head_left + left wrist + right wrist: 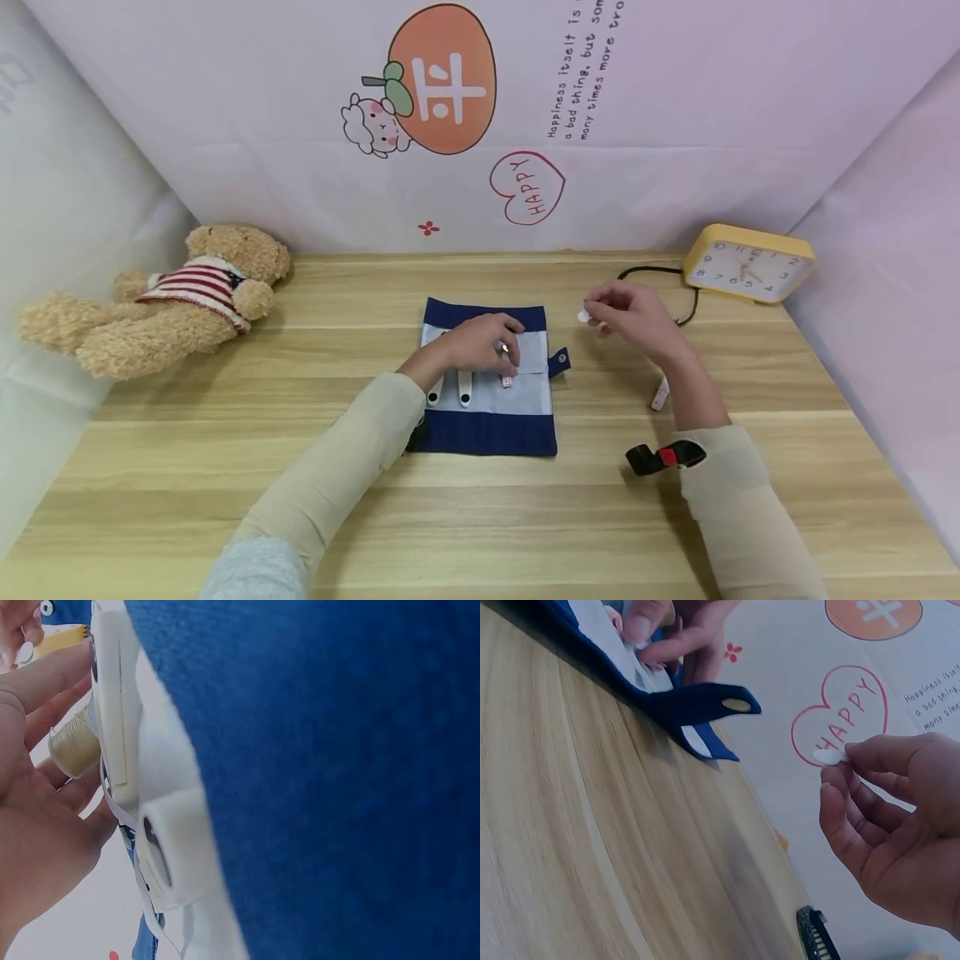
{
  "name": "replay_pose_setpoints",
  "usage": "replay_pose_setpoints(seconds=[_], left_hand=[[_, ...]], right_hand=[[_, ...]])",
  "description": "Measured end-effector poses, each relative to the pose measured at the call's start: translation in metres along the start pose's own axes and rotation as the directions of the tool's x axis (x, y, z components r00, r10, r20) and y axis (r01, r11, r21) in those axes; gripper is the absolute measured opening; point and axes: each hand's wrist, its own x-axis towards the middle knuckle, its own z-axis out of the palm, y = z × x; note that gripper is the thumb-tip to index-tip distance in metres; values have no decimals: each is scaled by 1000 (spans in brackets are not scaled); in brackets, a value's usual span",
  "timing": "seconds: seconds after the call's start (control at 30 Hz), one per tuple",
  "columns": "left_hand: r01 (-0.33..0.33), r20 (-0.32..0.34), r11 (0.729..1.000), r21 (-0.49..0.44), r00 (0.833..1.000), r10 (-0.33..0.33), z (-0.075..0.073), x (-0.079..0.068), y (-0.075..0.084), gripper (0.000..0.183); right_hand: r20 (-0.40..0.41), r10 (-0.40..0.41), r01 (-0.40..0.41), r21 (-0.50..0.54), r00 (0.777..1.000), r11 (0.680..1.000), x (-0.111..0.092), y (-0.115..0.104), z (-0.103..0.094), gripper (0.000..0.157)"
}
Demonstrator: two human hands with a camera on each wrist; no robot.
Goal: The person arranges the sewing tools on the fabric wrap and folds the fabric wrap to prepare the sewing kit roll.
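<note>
A navy sewing pouch [480, 433] lies unfolded on the table, its pale inside showing. My left hand [480, 343] is over it, fingers bent down and tips at the pouch; whether they pinch anything I cannot tell. A spool of cream thread [75, 746] shows between thumb and fingers in the left wrist view. Beside this hand, white-handled tools [465, 390] sit in the pouch, and a small pink-and-white piece [507, 381] is just below the fingertips. To the right of the pouch, my right hand [633, 317] is raised, pinching a small white oval piece [827, 757] between thumb and fingertip.
A pink-and-white strip [660, 394] lies by the right forearm. From the pouch's right edge sticks a strap with a snap [559, 362]. A yellow clock [750, 262] stands at the back right, a dark cord [648, 268] beside it. At the left lies a teddy bear [172, 333].
</note>
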Motion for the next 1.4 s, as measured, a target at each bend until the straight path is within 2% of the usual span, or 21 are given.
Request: replay_pose_setpoints(seconds=[0.17,0.37,0.6,0.97,1.2,1.4], left_hand=[[-10,8,1000,0,1000,10,-2,2,1,5],[-16,4,1000,4,1000,16,-1,4,-1,5],[2,3,1000,10,1000,-2,2,2,-5,5],[1,14,1000,-6,1000,-1,-1,0,-4,5],[-2,17,1000,-21,1000,3,0,3,-5,5],[-16,25,999,-31,1000,17,0,2,-6,4]], right_hand=[[25,13,-14,48,1000,999,6,-6,11,26],[59,1,-4,54,998,999,13,-8,22,30],[146,-49,39,67,988,997,21,-1,35,20],[236,-30,22,34,971,999,31,-1,55,8],[294,-29,40,-32,955,999,35,-2,62,11],[349,4,22,-70,937,997,40,-2,66,14]])
